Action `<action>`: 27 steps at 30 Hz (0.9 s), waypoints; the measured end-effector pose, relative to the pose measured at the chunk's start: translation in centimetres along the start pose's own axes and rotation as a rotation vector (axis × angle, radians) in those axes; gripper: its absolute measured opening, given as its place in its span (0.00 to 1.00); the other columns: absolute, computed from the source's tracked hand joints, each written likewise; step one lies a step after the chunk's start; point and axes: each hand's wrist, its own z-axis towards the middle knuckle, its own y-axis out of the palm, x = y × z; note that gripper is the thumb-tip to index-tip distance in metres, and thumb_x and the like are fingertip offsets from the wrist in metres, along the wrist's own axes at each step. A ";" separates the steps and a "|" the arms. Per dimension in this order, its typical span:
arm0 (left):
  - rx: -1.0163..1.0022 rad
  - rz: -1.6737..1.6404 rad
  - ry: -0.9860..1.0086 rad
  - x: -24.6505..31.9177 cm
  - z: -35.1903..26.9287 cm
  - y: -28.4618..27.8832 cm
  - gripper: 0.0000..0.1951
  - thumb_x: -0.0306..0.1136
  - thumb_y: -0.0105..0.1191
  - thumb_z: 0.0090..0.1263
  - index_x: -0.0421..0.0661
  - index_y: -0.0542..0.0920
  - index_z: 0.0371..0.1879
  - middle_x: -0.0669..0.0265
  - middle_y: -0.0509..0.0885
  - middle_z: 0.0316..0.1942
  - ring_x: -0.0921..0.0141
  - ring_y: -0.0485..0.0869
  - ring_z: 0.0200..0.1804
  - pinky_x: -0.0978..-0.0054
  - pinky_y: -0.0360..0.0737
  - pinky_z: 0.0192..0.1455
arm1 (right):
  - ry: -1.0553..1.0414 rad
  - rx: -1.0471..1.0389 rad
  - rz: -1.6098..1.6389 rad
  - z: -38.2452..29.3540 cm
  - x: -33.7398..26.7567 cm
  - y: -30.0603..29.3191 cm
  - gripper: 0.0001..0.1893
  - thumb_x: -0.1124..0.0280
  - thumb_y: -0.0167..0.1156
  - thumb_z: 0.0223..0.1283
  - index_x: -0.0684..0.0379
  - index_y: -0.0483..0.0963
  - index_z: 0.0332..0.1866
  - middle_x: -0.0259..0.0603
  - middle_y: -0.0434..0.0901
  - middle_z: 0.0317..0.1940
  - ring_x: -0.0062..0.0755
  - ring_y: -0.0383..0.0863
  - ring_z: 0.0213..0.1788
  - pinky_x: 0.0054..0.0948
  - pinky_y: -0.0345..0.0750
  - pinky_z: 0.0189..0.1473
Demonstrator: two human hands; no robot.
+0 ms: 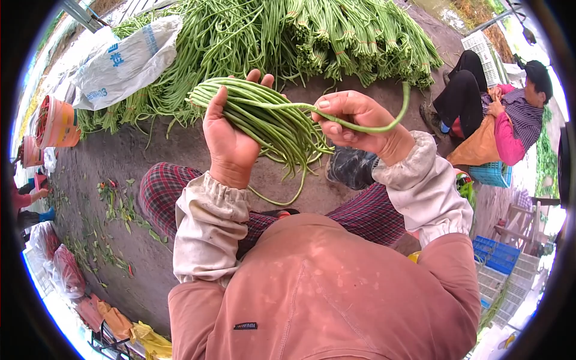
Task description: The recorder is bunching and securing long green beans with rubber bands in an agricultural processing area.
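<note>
My left hand (234,139) grips a thick bundle of green yardlong beans (274,117) from below, thumb on the near side and fingertips showing past the far side. The bean ends fan out to the right and hang down, and one long bean droops toward my lap. A single yardlong bean (373,128) leaves the bundle's top and passes through my right hand (355,121), pinched between thumb and fingers. Its free end curls upward to the right of that hand. Beyond both hands lies a large heap of yardlong beans (234,40), loose at the left.
Banded bean bundles (360,38) are stacked at the back right. A white woven sack (128,63) lies on the heap's left, near a bucket (60,123) of red peppers. At right a person (508,108) sits on a blue crate (490,173). Leaf scraps (121,207) litter the floor.
</note>
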 end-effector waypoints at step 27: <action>0.163 0.349 0.076 0.6 0.1 -1.0 0.17 0.45 0.49 0.75 0.43 0.78 0.50 0.63 0.83 0.46 0.62 0.81 0.53 0.49 0.74 0.64 | -0.110 -0.094 -0.639 0.3 2.6 3.9 0.21 0.68 0.50 0.73 0.68 0.69 0.65 0.35 0.77 0.18 0.22 0.76 0.18 0.24 0.73 0.21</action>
